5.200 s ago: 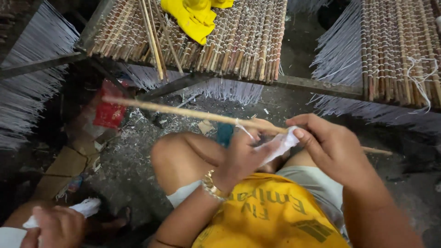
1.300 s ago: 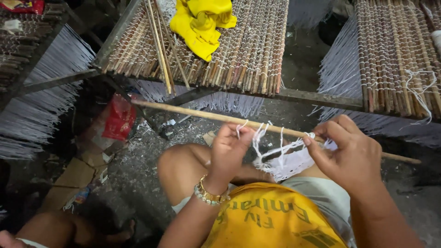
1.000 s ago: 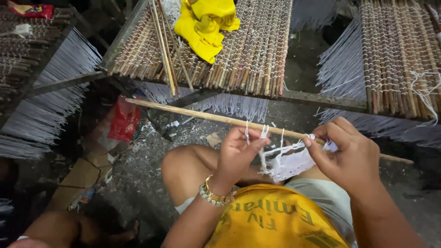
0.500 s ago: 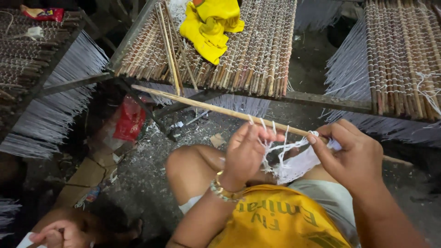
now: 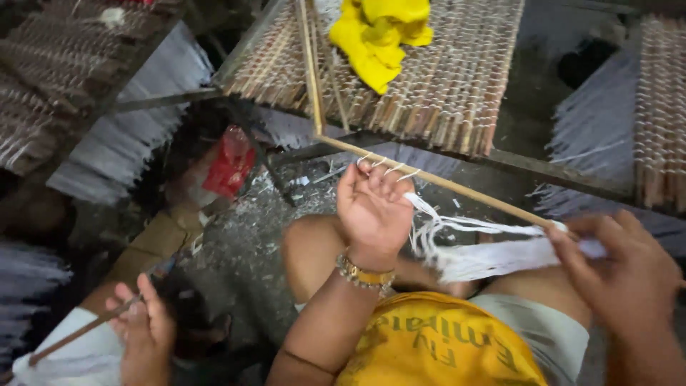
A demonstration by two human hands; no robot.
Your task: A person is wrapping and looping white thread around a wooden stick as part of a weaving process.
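Right hand (image 5: 629, 275) pinched shut on a bundle of white threads (image 5: 493, 254) and a thin stick's (image 5: 443, 182) end, apparently keeping strands taut; left hand (image 5: 371, 207), fingers spread, hooked thread loops over the stick between both hands; woven stick mat (image 5: 443, 93) and yellow cloth (image 5: 379, 36) lay beyond.

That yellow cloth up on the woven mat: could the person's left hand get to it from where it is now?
Probably yes. The left hand is at the thin stick, loops of white thread on its fingers; the yellow cloth lies beyond on the mat, nothing between, but the threads tie it up.
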